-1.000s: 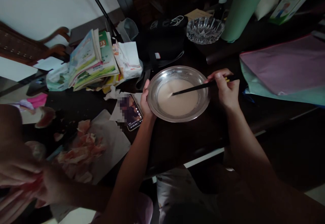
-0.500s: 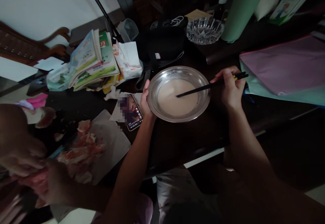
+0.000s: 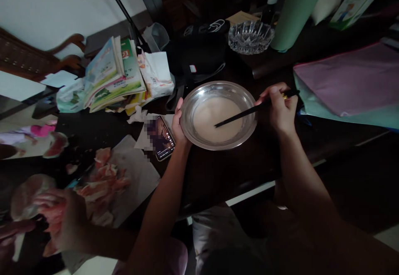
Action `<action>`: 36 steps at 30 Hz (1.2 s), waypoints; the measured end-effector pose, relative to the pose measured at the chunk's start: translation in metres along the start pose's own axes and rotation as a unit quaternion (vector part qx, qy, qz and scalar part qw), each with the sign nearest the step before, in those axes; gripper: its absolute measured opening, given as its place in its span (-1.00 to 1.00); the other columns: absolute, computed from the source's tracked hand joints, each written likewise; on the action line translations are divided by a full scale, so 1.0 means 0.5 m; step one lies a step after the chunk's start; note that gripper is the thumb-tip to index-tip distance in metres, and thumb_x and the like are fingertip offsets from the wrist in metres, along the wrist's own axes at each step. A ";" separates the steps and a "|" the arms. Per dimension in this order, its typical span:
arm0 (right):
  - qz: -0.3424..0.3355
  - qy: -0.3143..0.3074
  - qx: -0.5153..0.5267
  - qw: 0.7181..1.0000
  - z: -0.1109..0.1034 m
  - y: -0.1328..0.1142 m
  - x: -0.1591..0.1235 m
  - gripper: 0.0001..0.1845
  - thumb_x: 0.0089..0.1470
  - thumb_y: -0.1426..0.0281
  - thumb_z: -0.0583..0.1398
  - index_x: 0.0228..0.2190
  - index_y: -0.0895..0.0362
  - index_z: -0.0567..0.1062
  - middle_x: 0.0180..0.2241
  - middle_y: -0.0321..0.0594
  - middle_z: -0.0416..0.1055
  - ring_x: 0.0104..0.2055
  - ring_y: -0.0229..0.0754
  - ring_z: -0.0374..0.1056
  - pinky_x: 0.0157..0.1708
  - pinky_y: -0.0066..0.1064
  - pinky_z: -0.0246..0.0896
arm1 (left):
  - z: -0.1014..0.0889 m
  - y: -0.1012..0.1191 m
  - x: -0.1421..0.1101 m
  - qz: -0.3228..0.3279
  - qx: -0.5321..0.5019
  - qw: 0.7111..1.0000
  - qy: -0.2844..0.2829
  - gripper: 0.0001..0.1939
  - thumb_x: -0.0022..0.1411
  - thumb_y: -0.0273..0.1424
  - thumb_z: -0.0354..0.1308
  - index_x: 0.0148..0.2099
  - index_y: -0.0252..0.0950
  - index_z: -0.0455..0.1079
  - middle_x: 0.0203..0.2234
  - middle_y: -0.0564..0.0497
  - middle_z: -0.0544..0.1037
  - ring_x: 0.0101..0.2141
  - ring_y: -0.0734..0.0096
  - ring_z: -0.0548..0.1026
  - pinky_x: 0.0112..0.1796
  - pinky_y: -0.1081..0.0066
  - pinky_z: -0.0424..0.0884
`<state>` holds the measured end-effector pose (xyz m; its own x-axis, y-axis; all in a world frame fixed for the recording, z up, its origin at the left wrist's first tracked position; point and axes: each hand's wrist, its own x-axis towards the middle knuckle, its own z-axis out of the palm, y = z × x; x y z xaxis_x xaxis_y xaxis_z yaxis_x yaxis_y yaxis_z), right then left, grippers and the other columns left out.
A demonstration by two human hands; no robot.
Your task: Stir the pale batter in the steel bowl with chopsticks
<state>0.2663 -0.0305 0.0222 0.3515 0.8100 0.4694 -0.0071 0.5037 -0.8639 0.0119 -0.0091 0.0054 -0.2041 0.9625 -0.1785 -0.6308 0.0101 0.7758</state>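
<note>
A shiny metal bowl (image 3: pixel 249 131) stands on the dark table, holding a pale beige liquid (image 3: pixel 215 115). My left hand (image 3: pixel 180 125) grips the bowl by its left rim, thumb on the upper edge. In my right hand (image 3: pixel 282 106), beyond the bowl's right rim, is a pair of black chopsticks (image 3: pixel 243 112). They slant down to the left, their tips in the liquid. A lit phone (image 3: pixel 164 139) lies just left of my left hand, on a white paper.
At left, a co-worker's hand (image 3: pixel 73 212) holds a reddish peeled fruit beside a pile of peels (image 3: pixel 104 183). Behind are stacked books (image 3: pixel 116 75), a black bag (image 3: pixel 199 54) and a glass ashtray (image 3: pixel 251 38). A pink and green folder (image 3: pixel 346 83) lies at right.
The chopstick tips have shifted slightly down and left in the liquid, my right hand moving a little left. My left hand stays on the bowl. The co-worker's hands have moved apart.
</note>
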 end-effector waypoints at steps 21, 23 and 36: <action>-0.010 0.037 -0.009 0.999 -0.002 0.002 0.003 -0.65 0.17 0.07 0.24 -0.51 0.03 0.50 -0.62 -0.39 0.39 -0.59 -0.26 0.36 -0.49 -0.32 0.29 | 0.002 0.000 0.000 0.000 -0.030 1.000 0.001 -0.64 0.35 -0.50 -0.07 -0.06 -0.22 0.56 -0.15 0.06 0.67 -0.14 0.43 0.58 0.07 0.38 0.39; 0.000 -0.003 -0.019 1.000 -0.001 0.003 0.001 -0.65 0.17 0.06 0.24 -0.49 0.03 0.52 -0.61 -0.38 0.42 -0.57 -0.26 0.37 -0.45 -0.32 0.33 | 0.002 0.001 -0.001 0.000 -0.020 1.000 0.004 -0.65 0.34 -0.48 -0.05 -0.05 -0.20 0.56 -0.13 0.06 0.67 -0.10 0.41 0.58 0.07 0.39 0.39; -0.003 -0.030 -0.045 0.999 -0.002 0.002 0.000 -0.67 0.18 0.06 0.23 -0.46 0.01 0.55 -0.57 -0.34 0.46 -0.52 -0.23 0.41 -0.39 -0.28 0.36 | 0.009 0.005 -0.005 -0.007 -0.004 1.000 0.019 -0.64 0.36 -0.47 -0.07 0.00 -0.21 0.54 -0.13 0.06 0.66 0.00 0.39 0.55 0.12 0.37 0.36</action>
<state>0.2672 -0.0306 0.0212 0.2953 0.8245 0.4826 0.0800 0.4821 -0.8725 0.0143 -0.0103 0.0105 -0.2232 0.9513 -0.2127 -0.6404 0.0214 0.7678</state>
